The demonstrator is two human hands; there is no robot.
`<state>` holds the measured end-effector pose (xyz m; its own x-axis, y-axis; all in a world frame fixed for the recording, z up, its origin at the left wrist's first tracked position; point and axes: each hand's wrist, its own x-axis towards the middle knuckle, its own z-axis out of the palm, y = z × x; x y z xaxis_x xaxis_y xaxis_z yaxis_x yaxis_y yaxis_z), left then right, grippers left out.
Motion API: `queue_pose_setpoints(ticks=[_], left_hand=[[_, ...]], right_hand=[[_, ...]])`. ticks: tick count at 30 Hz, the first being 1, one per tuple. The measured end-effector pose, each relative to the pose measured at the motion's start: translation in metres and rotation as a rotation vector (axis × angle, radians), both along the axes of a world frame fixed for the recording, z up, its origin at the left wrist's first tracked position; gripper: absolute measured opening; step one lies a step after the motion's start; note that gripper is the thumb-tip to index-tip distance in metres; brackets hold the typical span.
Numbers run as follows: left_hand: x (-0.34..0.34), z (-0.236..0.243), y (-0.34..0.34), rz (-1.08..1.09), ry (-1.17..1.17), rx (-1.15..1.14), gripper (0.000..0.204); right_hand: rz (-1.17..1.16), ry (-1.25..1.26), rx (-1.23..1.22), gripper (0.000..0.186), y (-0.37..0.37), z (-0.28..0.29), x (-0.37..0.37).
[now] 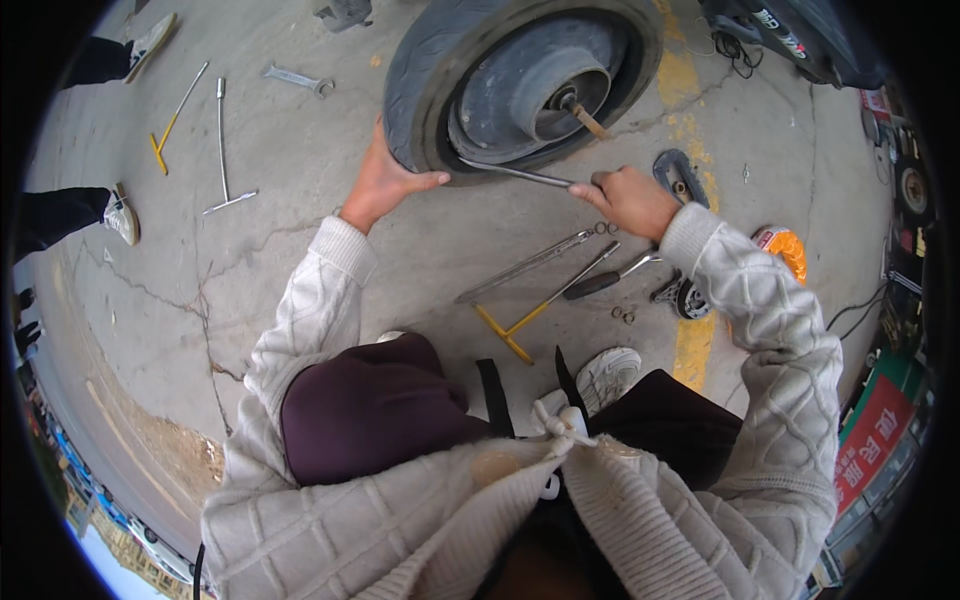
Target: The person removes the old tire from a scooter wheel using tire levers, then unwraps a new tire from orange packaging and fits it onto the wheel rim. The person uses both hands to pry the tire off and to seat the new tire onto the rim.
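Nearest the camera, on the cracked grey concrete floor (pixel 300 260) just beyond the person's knees, lay a yellow-handled T-shaped wrench (pixel 530 318), a long flat silver tyre lever (pixel 525 265) and a black-handled screwdriver (pixel 605 282), close together. Beyond them the right hand (pixel 630 198) had its grip clamped around a thin steel tyre iron (pixel 515 174), whose far tip was wedged between the rubber and the rim. At the same depth, the left hand (pixel 385 180) pressed flat against the tread, fingers spread and wrapped on the edge rather than closed. Both worked on a black rubber scooter tyre with a dark grey hub wheel (pixel 520 80), lying on the floor, axle pointing up. Farther left lay a silver spanner (pixel 297 79) and a long silver T-bar (pixel 223 145).
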<state>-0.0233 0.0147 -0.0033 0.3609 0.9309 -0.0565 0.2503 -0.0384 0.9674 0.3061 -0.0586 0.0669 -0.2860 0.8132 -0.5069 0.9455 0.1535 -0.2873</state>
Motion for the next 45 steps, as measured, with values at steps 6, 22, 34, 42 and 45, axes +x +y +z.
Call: queue_pose_setpoints(ticks=[6, 22, 34, 42, 45], left_hand=[[0.005, 0.002, -0.011, 0.063, -0.004, -0.112, 0.125], [0.04, 0.122, 0.04, 0.064, 0.314, 0.265, 0.084], [0.051, 0.142, 0.046, -0.124, 0.418, 0.053, 0.094], [0.051, 0.144, 0.069, -0.108, 0.326, -0.062, 0.101], [0.053, 0.151, 0.067, -0.058, 0.349, -0.128, 0.096]], right_hand=[[0.242, -0.044, 0.417, 0.055, 0.055, -0.036, 0.05], [-0.501, 0.252, -0.287, 0.064, -0.149, 0.033, 0.116], [-0.768, 0.539, -0.278, 0.041, -0.122, 0.035, 0.099], [-0.361, 0.515, 0.007, 0.042, -0.121, 0.009, 0.062], [-0.332, 0.5, -0.047, 0.04, -0.108, 0.01, 0.055]])
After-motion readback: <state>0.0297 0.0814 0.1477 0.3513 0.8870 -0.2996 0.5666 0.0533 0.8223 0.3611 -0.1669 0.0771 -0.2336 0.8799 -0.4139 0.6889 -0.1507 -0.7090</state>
